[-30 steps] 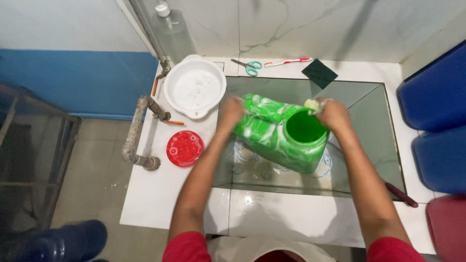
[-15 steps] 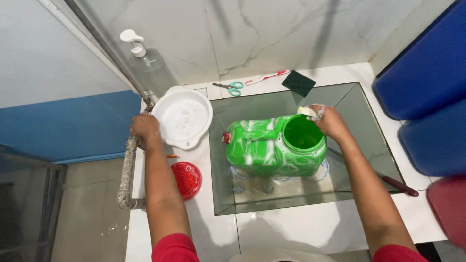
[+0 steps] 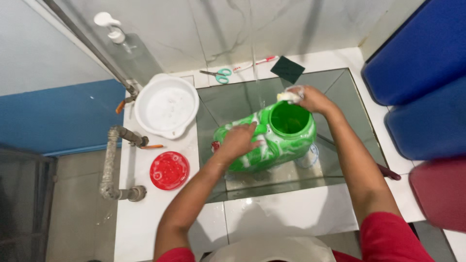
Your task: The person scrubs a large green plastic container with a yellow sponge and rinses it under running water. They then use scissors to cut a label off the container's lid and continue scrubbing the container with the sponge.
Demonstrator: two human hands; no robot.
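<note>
The left hand [image 3: 238, 140] lies flat, fingers spread, on the soapy green jug [image 3: 272, 138] lying in the sink [image 3: 340, 97]. At the jug's mouth, the right hand [image 3: 310, 99] is closed on a sponge [image 3: 287, 96], under a thin stream of water [image 3: 256, 73].

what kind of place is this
Probably a home washing area: a tiled sink basin set in a white counter, a pump soap bottle by the wall, and water pipes alongside. Both hands scrub a soapy green jug in the basin.
</note>
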